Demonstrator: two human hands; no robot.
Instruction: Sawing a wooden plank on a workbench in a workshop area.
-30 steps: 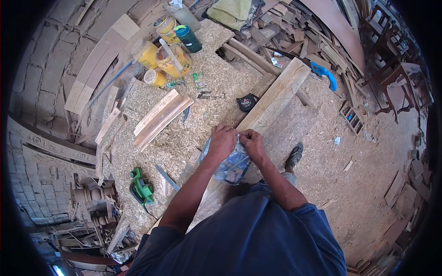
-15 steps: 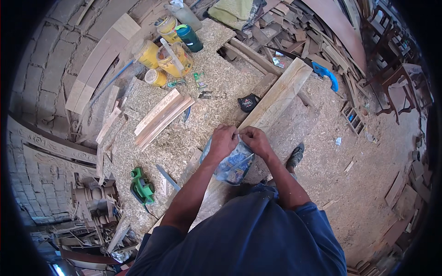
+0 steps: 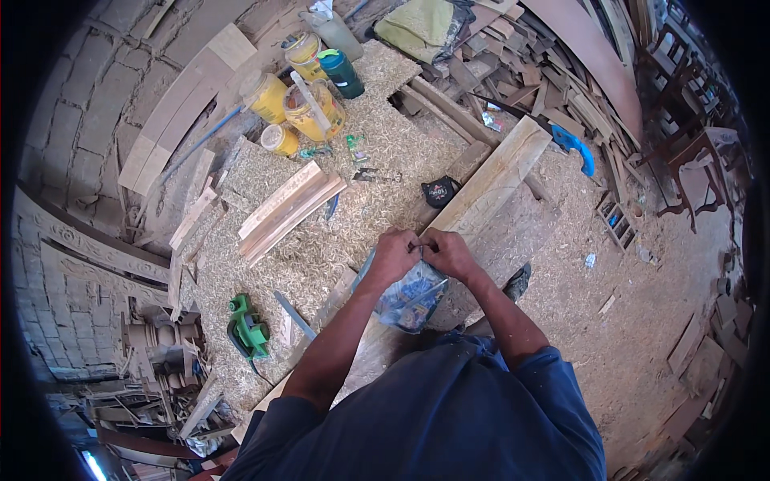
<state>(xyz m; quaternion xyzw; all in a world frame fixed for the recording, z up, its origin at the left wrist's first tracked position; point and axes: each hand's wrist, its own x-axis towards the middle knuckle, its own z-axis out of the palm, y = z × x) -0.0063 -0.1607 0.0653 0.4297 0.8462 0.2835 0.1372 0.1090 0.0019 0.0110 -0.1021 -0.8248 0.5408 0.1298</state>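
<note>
My left hand (image 3: 396,252) and my right hand (image 3: 449,253) meet, thumbs and fingertips pinched together at the top of a clear plastic bag (image 3: 412,301). The bag hangs below them, close to my body; blue and whitish contents show through it, too unclear to name. Just beyond my hands lies a long wooden plank (image 3: 497,176), running away to the upper right. A black tape measure (image 3: 440,191) rests to the left of the plank.
Wood shavings cover the bench (image 3: 377,212). On it are a green power planer (image 3: 248,329), stacked wood strips (image 3: 290,210), yellow buckets (image 3: 314,111) and a dark green bottle (image 3: 340,74). A blue-handled saw (image 3: 571,148) lies by the plank's far end. Offcuts (image 3: 553,88) are heaped beyond.
The view has shifted slightly, so the surroundings sit a little lower in the picture. Both hands stay pinched together at the bag's top.
</note>
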